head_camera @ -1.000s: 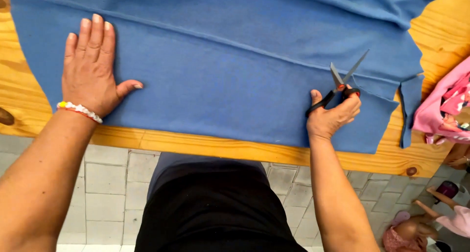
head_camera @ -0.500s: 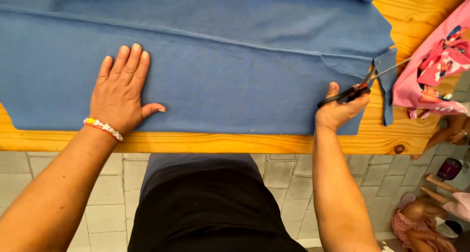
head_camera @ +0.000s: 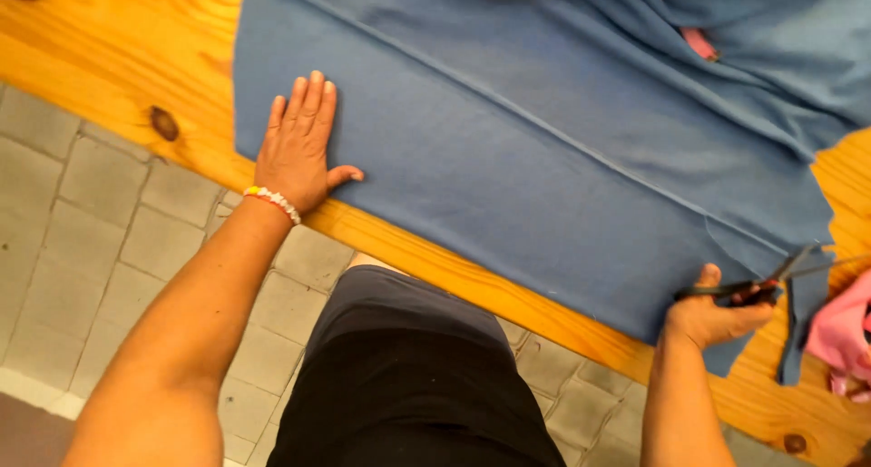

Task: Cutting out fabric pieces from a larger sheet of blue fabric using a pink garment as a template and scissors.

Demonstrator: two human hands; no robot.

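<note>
Left hand [head_camera: 299,149] flat, fingers spread, on blue fabric [head_camera: 544,158]; right hand [head_camera: 717,317] clenched around scissors [head_camera: 758,285].

The left hand [head_camera: 301,147] lay flat with fingers together and thumb spread, arm stretched forward. The right hand [head_camera: 715,314] was closed in a grip, wrist bent.

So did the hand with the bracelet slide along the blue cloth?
Yes. The left hand lies flat on the blue cloth nearer its left end than before; earlier more cloth showed to the hand's left. The head camera also turned, so part of that is uncertain.
</note>
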